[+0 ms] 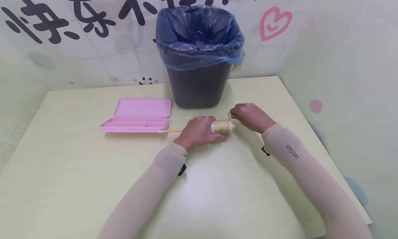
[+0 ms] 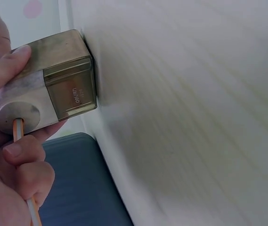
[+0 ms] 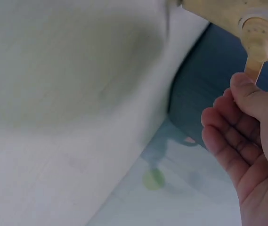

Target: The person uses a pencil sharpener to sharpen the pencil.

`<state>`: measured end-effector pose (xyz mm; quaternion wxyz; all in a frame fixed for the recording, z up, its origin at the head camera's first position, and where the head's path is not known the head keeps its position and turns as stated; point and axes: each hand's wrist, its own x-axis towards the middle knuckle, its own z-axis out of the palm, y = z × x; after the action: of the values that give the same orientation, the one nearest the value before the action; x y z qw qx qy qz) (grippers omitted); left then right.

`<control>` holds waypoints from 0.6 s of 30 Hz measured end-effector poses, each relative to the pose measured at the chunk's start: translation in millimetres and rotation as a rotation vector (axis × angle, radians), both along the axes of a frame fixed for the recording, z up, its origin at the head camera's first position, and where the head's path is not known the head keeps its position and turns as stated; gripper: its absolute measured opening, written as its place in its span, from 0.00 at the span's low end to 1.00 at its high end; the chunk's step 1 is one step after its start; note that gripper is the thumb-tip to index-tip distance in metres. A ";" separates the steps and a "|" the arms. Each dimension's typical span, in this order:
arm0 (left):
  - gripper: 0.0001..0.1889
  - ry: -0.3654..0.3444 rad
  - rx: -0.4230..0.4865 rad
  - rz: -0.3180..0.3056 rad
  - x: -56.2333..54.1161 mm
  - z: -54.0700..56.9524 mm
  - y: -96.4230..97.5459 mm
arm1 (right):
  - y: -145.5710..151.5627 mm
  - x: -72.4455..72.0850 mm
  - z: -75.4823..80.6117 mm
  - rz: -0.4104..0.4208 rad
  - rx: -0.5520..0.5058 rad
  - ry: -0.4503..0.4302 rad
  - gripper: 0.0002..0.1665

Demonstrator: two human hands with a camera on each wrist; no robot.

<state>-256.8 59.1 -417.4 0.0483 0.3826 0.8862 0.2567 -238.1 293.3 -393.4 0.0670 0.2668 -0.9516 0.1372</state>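
Note:
My left hand [image 1: 197,132] grips a yellow and white crank pencil sharpener [image 1: 221,126] on the table. An orange-and-white striped pencil [image 2: 34,212] goes into the round hole in the sharpener's white front [image 2: 18,106], with curled fingers of the same hand around it. Its tail end sticks out left of the hand in the head view. The see-through shavings drawer [image 2: 72,92] shows at the sharpener's base. At the other end, my right hand [image 1: 250,116] pinches the crank handle [image 3: 253,68] between thumb and fingers. The pencil's tip is hidden inside the sharpener.
A pink pencil case [image 1: 143,108] lies with its lid raised on the left, near the pencil's end. Behind the sharpener stands a dark bin [image 1: 199,85] lined with a blue bag [image 1: 199,56]. Walls border the pale table [image 1: 77,183] behind and at right.

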 end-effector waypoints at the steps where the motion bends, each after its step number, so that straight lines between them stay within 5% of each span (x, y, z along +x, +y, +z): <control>1: 0.21 0.003 0.001 0.001 0.4 0.0 0.5 | -0.5 2.8 2.3 -0.005 0.009 0.023 0.03; 8: 0.21 0.015 -0.005 0.001 1.3 0.2 5.0 | 1.6 23.3 11.1 -0.009 0.021 0.176 0.02; 18: 0.21 -0.008 -0.016 0.018 1.1 3.7 3.0 | -4.0 62.6 15.0 0.095 0.017 0.156 0.05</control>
<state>-255.7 62.1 -413.7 0.0527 0.3731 0.8914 0.2516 -175.5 289.3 -378.4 0.1322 0.3219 -0.9309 0.1108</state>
